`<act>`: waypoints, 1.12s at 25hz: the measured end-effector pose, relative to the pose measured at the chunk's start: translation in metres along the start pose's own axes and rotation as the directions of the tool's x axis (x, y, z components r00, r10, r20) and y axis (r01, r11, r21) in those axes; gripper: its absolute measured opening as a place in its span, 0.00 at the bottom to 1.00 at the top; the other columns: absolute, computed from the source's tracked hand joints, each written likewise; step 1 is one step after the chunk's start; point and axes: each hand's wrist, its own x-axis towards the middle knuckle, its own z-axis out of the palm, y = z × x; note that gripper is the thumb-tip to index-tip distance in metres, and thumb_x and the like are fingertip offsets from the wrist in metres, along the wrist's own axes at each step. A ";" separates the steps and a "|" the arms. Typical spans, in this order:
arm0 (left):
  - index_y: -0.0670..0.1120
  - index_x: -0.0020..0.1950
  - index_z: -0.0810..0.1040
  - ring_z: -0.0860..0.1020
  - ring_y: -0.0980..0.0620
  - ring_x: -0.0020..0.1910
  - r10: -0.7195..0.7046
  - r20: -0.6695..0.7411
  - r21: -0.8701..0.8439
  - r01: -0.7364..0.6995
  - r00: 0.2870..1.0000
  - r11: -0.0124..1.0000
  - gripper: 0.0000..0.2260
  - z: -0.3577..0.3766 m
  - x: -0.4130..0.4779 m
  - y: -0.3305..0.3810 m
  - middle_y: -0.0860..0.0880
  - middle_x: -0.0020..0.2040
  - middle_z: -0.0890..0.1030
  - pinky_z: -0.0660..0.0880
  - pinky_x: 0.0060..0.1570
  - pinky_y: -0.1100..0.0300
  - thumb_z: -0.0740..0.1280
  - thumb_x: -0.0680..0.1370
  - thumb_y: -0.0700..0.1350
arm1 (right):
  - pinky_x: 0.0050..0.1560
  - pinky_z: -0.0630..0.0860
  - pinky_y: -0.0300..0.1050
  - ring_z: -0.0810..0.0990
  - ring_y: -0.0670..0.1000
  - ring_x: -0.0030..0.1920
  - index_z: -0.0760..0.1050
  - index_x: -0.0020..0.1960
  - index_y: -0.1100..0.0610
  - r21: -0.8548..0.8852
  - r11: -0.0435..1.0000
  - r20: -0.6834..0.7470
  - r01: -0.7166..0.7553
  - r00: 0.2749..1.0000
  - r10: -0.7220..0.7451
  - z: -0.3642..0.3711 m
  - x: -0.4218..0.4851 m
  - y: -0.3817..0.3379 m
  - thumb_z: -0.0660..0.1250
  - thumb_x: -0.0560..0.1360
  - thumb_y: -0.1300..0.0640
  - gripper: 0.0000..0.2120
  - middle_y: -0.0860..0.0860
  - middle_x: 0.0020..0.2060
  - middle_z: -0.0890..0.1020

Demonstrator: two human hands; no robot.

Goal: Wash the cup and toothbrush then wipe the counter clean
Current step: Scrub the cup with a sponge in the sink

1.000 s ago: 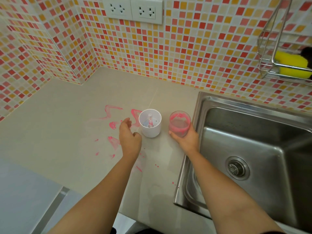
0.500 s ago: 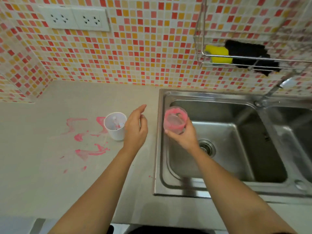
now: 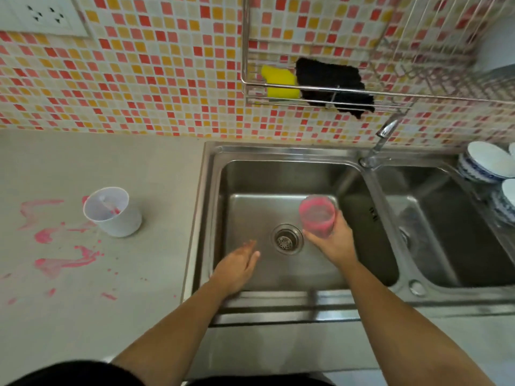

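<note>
Clock directions are read from the drain (image 3: pixel 287 239) of the left basin.

1. Cup (image 3: pixel 317 215): clear, smeared pink inside; held over the sink (image 3: pixel 211 190) at 2 o'clock, mouth up and tipped slightly toward the camera; probably kept above the basin so rinse water and residue fall to the drain, not onto the surface (image 3: pixel 111 162).
2. Right hand (image 3: pixel 331 243): fingers curled round the cup's lower wall, gripping it from the near side.
3. Left hand (image 3: pixel 237 270): at 8 o'clock, above the basin floor; fingers straight and together, holding nothing; blurred; seemingly free to rub the cup or work the tap.
4. Faucet (image 3: pixel 383 137): at 1 o'clock, rising from the divide between the two basins; no water seen running; nothing lies between it and the cup.
5. White tumbler (image 3: pixel 113 211): at 9 o'clock on the surface, well apart from both hands; the toothbrush (image 3: pixel 110 208) appears to stand inside it, pink-tipped; not yet washed.
6. Pink smears (image 3: pixel 64 263): beyond and beside the tumbler at 9 o'clock; the tumbler stands at their edge and would need lifting for a full wipe.
7. Wire rack (image 3: pixel 306 91): on the wall at 12 o'clock; holds a yellow sponge (image 3: pixel 280 80) and a black cloth (image 3: pixel 331 82), within reach for the wiping.
8. Bowls (image 3: pixel 485 162): stacked at 2 o'clock, past the second basin; clear of the work.
</note>
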 end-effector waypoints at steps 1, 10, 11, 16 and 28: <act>0.47 0.75 0.57 0.61 0.50 0.74 0.010 0.088 0.049 -0.014 0.996 0.999 0.23 0.012 -0.006 0.005 0.47 0.75 0.61 0.59 0.72 0.55 0.49 0.82 0.54 | 0.56 0.75 0.49 0.78 0.55 0.56 0.68 0.62 0.55 -0.012 1.000 0.002 0.009 1.000 -0.009 -0.009 0.004 0.007 0.81 0.57 0.51 0.38 0.54 0.56 0.79; 0.49 0.77 0.51 0.54 0.53 0.75 -0.133 0.291 0.354 0.022 0.947 0.935 0.27 0.035 -0.011 0.028 0.51 0.77 0.54 0.54 0.73 0.55 0.45 0.80 0.60 | 0.58 0.71 0.49 0.74 0.59 0.59 0.65 0.66 0.59 -0.212 0.961 0.154 0.175 0.978 -0.144 -0.047 0.041 0.047 0.79 0.60 0.54 0.39 0.58 0.60 0.73; 0.49 0.77 0.51 0.54 0.53 0.75 -0.142 0.284 0.349 0.036 0.948 0.936 0.27 0.036 -0.010 0.029 0.51 0.77 0.54 0.54 0.73 0.56 0.45 0.80 0.60 | 0.58 0.71 0.50 0.73 0.60 0.58 0.65 0.66 0.60 -0.270 0.939 0.175 0.211 0.970 -0.168 -0.047 0.046 0.050 0.79 0.61 0.54 0.39 0.58 0.60 0.73; 0.51 0.76 0.54 0.56 0.53 0.75 -0.176 0.249 0.311 0.094 0.952 0.946 0.27 0.041 -0.012 0.026 0.51 0.77 0.57 0.55 0.73 0.55 0.47 0.80 0.61 | 0.61 0.67 0.51 0.68 0.60 0.62 0.61 0.69 0.57 -0.527 0.766 0.280 0.369 0.926 -0.253 -0.047 0.064 0.049 0.76 0.62 0.54 0.41 0.54 0.65 0.69; 0.51 0.76 0.54 0.57 0.52 0.75 -0.181 0.265 0.304 0.096 0.947 0.948 0.27 0.041 -0.010 0.024 0.50 0.77 0.57 0.55 0.73 0.55 0.47 0.80 0.61 | 0.57 0.74 0.54 0.63 0.59 0.65 0.57 0.73 0.55 -0.631 0.565 0.432 0.531 0.846 -0.312 -0.058 0.073 0.032 0.72 0.67 0.63 0.39 0.52 0.69 0.64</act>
